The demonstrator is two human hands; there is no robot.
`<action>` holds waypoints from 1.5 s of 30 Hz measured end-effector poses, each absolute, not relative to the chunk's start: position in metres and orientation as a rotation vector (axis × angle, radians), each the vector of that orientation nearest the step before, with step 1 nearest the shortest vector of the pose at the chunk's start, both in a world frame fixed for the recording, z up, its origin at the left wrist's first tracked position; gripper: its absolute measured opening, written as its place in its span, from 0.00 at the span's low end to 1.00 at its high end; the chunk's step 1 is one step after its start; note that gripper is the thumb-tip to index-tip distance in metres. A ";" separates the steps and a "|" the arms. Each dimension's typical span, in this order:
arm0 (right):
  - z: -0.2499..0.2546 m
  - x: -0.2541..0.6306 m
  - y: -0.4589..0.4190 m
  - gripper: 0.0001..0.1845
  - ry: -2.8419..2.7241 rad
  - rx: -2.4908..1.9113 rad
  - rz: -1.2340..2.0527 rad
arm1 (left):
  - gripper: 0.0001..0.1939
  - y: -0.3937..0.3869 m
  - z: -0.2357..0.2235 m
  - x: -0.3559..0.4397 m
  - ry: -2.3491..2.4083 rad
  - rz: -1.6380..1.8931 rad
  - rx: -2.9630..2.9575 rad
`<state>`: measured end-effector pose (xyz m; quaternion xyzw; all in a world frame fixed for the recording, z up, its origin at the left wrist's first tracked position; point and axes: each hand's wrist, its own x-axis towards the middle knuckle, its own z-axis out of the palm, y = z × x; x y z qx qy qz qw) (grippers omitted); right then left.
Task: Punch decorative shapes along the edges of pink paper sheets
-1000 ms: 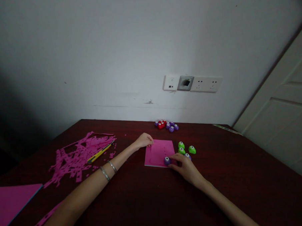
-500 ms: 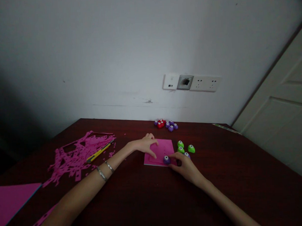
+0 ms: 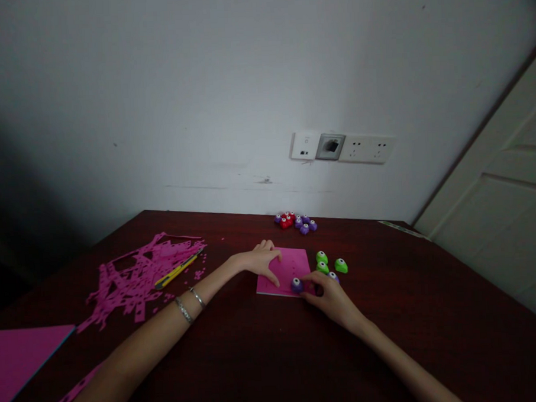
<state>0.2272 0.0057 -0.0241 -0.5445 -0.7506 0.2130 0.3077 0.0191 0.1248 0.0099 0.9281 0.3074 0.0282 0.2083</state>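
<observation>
A square sheet of pink foam or card (image 3: 292, 256) lies on the table, with a few small marks in it. Spread over its left edge, my left hand (image 3: 259, 262) has thumb and fingers apart and grips nothing. At the sheet's lower right edge, a small purple craft punch (image 3: 297, 285) with a white top is held between the thumb and fingers of my right hand (image 3: 328, 298). Just behind that hand sit several green punches (image 3: 321, 258) and another purple punch (image 3: 333, 276), partly hidden.
Pink punched scraps (image 3: 138, 281) are heaped at the left, with a yellow utility knife (image 3: 177, 272) beside them. A larger pink sheet (image 3: 26, 360) lies front left. Red punches (image 3: 286, 221) and purple punches (image 3: 305, 228) stand near the wall (image 3: 210, 108) with its sockets (image 3: 366, 148).
Both hands keep nearly the same pose around the pink sheet, and the right still holds the purple punch at its edge. The view has shifted very slightly.
</observation>
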 end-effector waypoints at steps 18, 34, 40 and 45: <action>0.006 0.219 0.021 0.17 -1.417 -1.602 1.331 | 0.18 0.119 0.021 0.029 0.817 0.411 2.304; 0.009 0.207 0.024 0.14 -1.424 -1.722 1.429 | 0.24 0.096 0.017 0.042 0.868 0.054 1.784; 0.007 0.214 0.032 0.18 -1.660 -1.883 1.410 | 0.26 0.093 0.014 0.047 0.897 -0.053 1.734; 0.014 0.217 0.038 0.21 -1.725 -2.022 1.474 | 0.25 0.094 0.015 0.049 0.900 -0.097 1.686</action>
